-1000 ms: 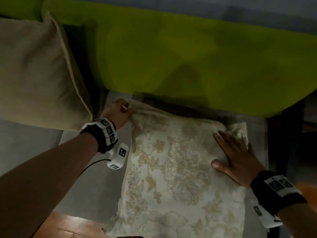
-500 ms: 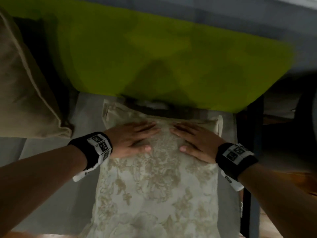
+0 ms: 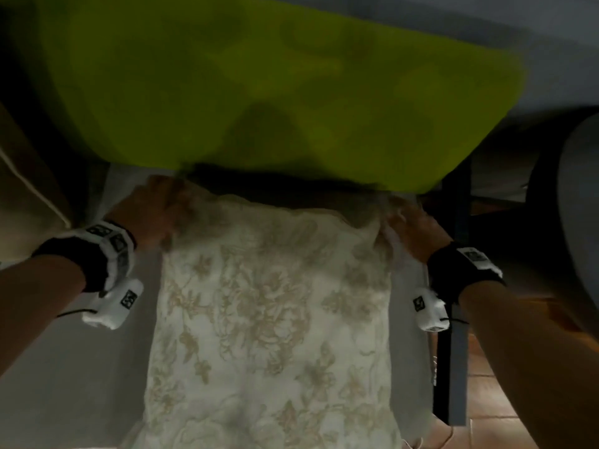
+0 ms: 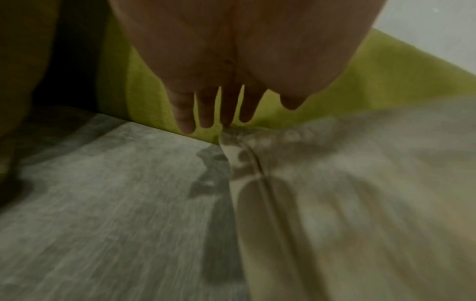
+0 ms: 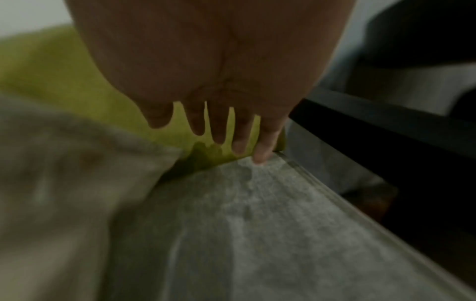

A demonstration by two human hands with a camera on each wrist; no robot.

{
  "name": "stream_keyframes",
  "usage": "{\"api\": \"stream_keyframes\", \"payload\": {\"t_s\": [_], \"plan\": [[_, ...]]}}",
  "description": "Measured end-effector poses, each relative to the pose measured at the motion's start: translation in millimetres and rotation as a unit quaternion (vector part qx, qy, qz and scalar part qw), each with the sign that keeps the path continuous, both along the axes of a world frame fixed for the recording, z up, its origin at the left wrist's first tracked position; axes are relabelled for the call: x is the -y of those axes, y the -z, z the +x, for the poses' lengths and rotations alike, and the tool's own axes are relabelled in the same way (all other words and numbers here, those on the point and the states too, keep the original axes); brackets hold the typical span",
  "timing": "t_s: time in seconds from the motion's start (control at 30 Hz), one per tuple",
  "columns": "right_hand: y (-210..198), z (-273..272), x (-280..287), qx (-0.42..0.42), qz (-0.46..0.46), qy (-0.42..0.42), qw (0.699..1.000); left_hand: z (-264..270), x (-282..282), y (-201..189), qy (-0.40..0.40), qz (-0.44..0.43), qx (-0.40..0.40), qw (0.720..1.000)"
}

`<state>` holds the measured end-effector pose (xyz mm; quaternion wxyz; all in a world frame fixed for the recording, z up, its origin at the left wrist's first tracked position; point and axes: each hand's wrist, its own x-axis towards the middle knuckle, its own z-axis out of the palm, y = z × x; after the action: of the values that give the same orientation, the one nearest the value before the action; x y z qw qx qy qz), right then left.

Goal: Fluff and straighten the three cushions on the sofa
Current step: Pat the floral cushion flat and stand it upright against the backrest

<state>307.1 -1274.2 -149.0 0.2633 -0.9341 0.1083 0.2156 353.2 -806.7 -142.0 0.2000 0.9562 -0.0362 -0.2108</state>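
Note:
A cream cushion [image 3: 275, 319] with a gold floral pattern lies flat on the grey sofa seat [image 3: 81, 367]. Its far edge sits against the lime-green back cushion [image 3: 259, 92]. My left hand [image 3: 152, 205] is at the cushion's far-left corner. In the left wrist view its fingers [image 4: 203, 114] are straight, the tips touching that corner of the cream cushion [image 4: 360, 183]. My right hand [image 3: 413, 225] is at the far-right corner. Its fingers [image 5: 265, 146] are straight and point down at the seat [image 5: 270, 224], just beside the cream cushion [image 5: 64, 173]. A tan cushion [image 3: 29, 196] leans at the far left.
A dark sofa frame post [image 3: 453, 319] runs along the seat's right edge, close to my right wrist. Beyond it lie brown floor tiles [image 3: 502, 400] and a large grey rounded object [image 3: 580, 222]. Bare grey seat shows left of the cream cushion.
Both hands lay flat side by side on the cushion's far middle half a second ago. They have slid apart to its two far corners. The motion blurs the frames.

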Motion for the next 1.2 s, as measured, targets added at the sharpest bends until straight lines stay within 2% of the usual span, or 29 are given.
{"api": "stream_keyframes", "payload": {"t_s": [0.03,0.07,0.1,0.13,0.17,0.23,0.3,0.33,0.37,0.4,0.43,0.47,0.5,0.57,0.67,0.73,0.9,1.0,1.03,1.07,1.1,1.17,1.2], "plan": [[-2.5,1.8,3.9,-0.031,0.09,0.103,0.99,7.8,-5.3,0.8,-0.062,0.0,-0.005,0.998],[-2.8,2.8,7.1,-0.057,0.172,0.181,0.967,17.0,-8.3,-1.0,-0.102,-0.019,-0.032,0.994],[-4.2,2.9,9.1,-0.078,0.231,0.223,0.944,23.6,-11.6,-6.5,-0.131,-0.048,-0.071,0.988],[-7.7,2.0,11.1,-0.089,0.251,0.228,0.936,29.4,-15.2,-12.9,-0.146,-0.082,-0.1,0.981],[-11.1,1.0,13.5,-0.084,0.237,0.205,0.946,32.8,-18.4,-19.0,-0.158,-0.104,-0.116,0.975],[-16.0,0.7,20.6,-0.042,0.133,0.131,0.982,31.2,-26.9,-28.3,-0.15,-0.088,-0.107,0.979],[-20.1,-1.2,25.8,-0.004,0.063,0.113,0.992,28.9,-34.8,-29.0,-0.174,-0.077,-0.081,0.978],[-21.9,-4.0,25.1,0.01,0.056,0.12,0.991,23.0,-33.0,-30.6,-0.211,-0.116,-0.094,0.966],[-22.3,-8.8,22.4,0.016,0.064,0.132,0.989,16.0,-31.3,-31.7,-0.26,-0.183,-0.116,0.941],[-23.6,-15.5,17.4,0.002,0.101,0.161,0.982,7.3,-27.4,-32.1,-0.305,-0.239,-0.153,0.909],[-22.8,-23.6,10.0,-0.021,0.172,0.206,0.963,-5.1,-22.0,-33.1,-0.337,-0.267,-0.199,0.881],[-21.9,-34.5,1.1,-0.063,0.242,0.251,0.935,-17.0,-17.3,-30.8,-0.351,-0.271,-0.232,0.866],[-18.0,-45.7,-6.4,-0.103,0.288,0.278,0.91,-31.1,-12.1,-30.6,-0.354,-0.27,-0.247,0.861],[-15.1,-65.6,-17.7,-0.163,0.296,0.272,0.901,-54.9,-8.4,-27.7,-0.362,-0.281,-0.257,0.851],[-8.4,-86.0,-17.3,-0.163,0.333,0.301,0.879,-72.5,-10.7,-19.0,-0.356,-0.301,-0.239,0.852],[-7.9,-92.6,-13.3,-0.133,0.341,0.304,0.88,-77.6,-12.7,-18.9,-0.35,-0.301,-0.215,0.861],[-5.0,-94.3,3.7,-0.043,0.22,0.265,0.938,-86.3,-16.1,-11.7,-0.403,-0.29,-0.112,0.861],[-3.1,-97.3,-2.2,-0.014,0.081,0.183,0.98,-93.8,-7.9,-13.2,-0.42,-0.293,-0.104,0.852],[-6.8,-101.8,-6.7,-0.007,0.057,0.173,0.983,-98.8,-5.0,-17.7,-0.426,-0.301,-0.115,0.846],[-11.3,-107.9,-11.7,-0.004,0.07,0.184,0.98,-104.2,-4.0,-19.2,-0.428,-0.3,-0.139,0.841],[-16.6,-115.0,-17.2,-0.017,0.125,0.211,0.969,-112.1,-0.6,-25.8,-0.417,-0.291,-0.176,0.843],[-19.9,-131.1,-29.0,-0.102,0.264,0.278,0.918,-130.2,9.2,-38.1,-0.359,-0.265,-0.264,0.855],[-22.0,-140.1,-36.2,-0.151,0.299,0.267,0.904,-140.7,13.9,-40.9,-0.326,-0.254,-0.294,0.862]]}}
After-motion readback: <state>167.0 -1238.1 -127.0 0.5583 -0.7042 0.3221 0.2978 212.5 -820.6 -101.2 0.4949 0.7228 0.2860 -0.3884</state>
